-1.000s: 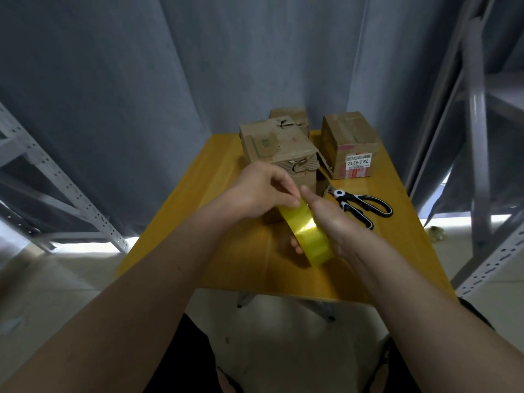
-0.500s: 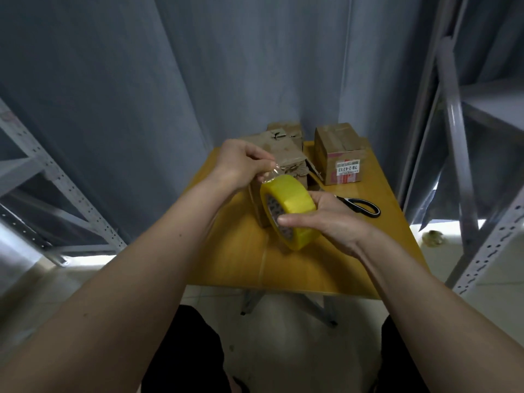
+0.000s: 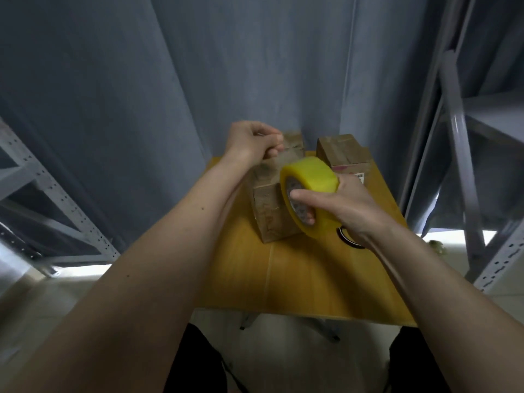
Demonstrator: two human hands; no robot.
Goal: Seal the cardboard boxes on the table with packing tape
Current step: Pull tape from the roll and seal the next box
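Gripping tape roll (image 3: 310,177) right hand (image 3: 344,207), left hand (image 3: 252,140) pinching tape end, pulled farther away.

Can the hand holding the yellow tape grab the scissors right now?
Probably not. The right hand is full, gripping the tape roll. The scissors lie just beneath its wrist, so it would need to put the roll down first.

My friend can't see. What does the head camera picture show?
A person's right hand grips a yellow roll of tape while the left hand pulls a clear strip of tape away from it, above a cardboard box on a yellow table. Another box stands behind.
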